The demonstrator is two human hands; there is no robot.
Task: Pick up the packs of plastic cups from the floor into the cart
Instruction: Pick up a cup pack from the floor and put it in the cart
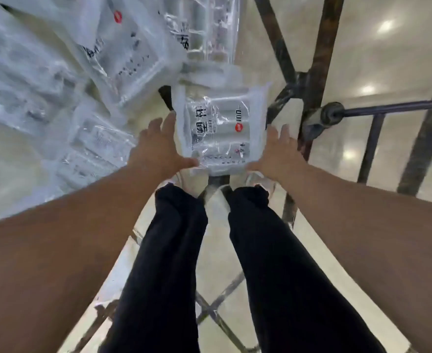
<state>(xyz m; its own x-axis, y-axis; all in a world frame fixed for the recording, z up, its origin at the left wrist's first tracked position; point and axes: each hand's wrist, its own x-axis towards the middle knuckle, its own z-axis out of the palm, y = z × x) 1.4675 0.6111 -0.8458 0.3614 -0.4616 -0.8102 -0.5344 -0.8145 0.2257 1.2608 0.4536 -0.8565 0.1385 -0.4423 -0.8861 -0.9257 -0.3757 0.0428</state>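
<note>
The glossy pale floor (362, 59) is mirroring ceiling lights, and the cart (319, 47) is showing its dark metal frame just right of the person's feet. A heap of cup packs (57, 72) is lying on the left. One pack (220, 128) is sitting between the left hand (159, 146) and right hand (278, 151) — fingers (168, 123) straight, pressing its sides, not curling round. The lift seems to be starting — next, I judge, it is calling for a firm squeeze and a swing right into the cart.

I get a bright, evenly lit view. Round ceiling lights glare off the glossy floor (400, 59) on the right. The packs (31, 72) on the left are smeared with blur. The middle pack (220, 128) is sharper, its wrap glinting. Straight lines bow near the edges.
</note>
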